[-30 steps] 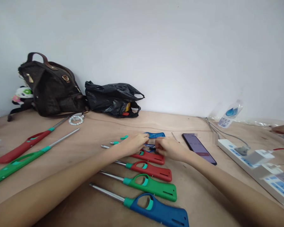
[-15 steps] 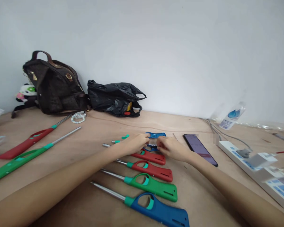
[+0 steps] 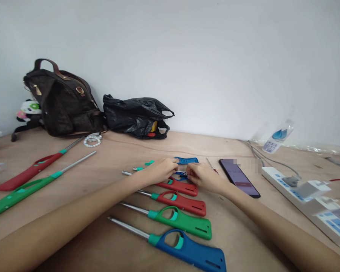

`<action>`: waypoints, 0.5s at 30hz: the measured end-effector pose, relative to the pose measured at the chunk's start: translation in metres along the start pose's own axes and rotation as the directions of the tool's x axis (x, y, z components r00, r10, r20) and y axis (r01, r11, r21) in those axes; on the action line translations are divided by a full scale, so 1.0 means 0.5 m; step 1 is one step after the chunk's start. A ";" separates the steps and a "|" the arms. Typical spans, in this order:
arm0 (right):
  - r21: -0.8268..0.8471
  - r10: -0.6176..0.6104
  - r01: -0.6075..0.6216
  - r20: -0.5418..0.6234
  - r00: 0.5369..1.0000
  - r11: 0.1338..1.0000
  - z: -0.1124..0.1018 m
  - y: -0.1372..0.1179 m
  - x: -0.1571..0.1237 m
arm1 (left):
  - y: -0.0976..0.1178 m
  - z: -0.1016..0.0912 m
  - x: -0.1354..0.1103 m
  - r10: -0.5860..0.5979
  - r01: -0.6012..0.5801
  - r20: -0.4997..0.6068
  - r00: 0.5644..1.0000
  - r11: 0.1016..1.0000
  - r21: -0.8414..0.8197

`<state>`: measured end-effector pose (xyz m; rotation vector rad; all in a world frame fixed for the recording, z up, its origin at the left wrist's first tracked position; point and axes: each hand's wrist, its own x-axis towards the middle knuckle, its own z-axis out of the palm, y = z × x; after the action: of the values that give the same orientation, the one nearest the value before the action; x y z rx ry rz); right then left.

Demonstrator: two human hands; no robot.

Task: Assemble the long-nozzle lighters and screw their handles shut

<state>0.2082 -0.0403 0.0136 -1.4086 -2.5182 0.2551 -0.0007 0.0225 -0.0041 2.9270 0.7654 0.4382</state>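
Observation:
My left hand (image 3: 161,170) and my right hand (image 3: 201,176) meet over a small blue lighter part (image 3: 181,174) on the wooden table (image 3: 124,151), fingers of both curled round it. A blue handle shell (image 3: 186,160) lies just behind the hands. In front of them lies a row of long-nosed lighters: two red ones (image 3: 184,202), a green one (image 3: 184,222) and a blue one (image 3: 192,252). Small teal pieces (image 3: 149,163) sit left of my left hand.
A red lighter (image 3: 31,172) and a green lighter (image 3: 19,190) lie at the left. A brown bag (image 3: 62,105), a black plastic bag (image 3: 136,117) and a bead bracelet (image 3: 92,141) stand at the back. A phone (image 3: 239,177), a white power strip (image 3: 308,200) and a bottle (image 3: 277,138) are at the right.
Both hands stay together on the blue part with only small finger shifts. Another person's hand, seen at the far right edge a second ago, is gone.

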 end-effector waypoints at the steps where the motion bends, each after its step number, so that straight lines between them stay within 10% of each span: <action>1: 0.005 0.005 -0.005 -0.002 1.000 1.000 0.001 0.001 0.000 | 0.000 0.000 0.000 0.004 -0.004 -0.001 1.000 1.000 -0.003; 15: 0.073 0.013 -0.013 0.011 1.000 0.997 0.000 0.008 0.005 | 0.002 -0.005 0.005 0.007 -0.018 -0.060 0.998 0.982 -0.186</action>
<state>0.2101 -0.0360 0.0130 -1.3996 -2.4822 0.3533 0.0011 0.0227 -0.0009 2.7573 0.6730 0.5678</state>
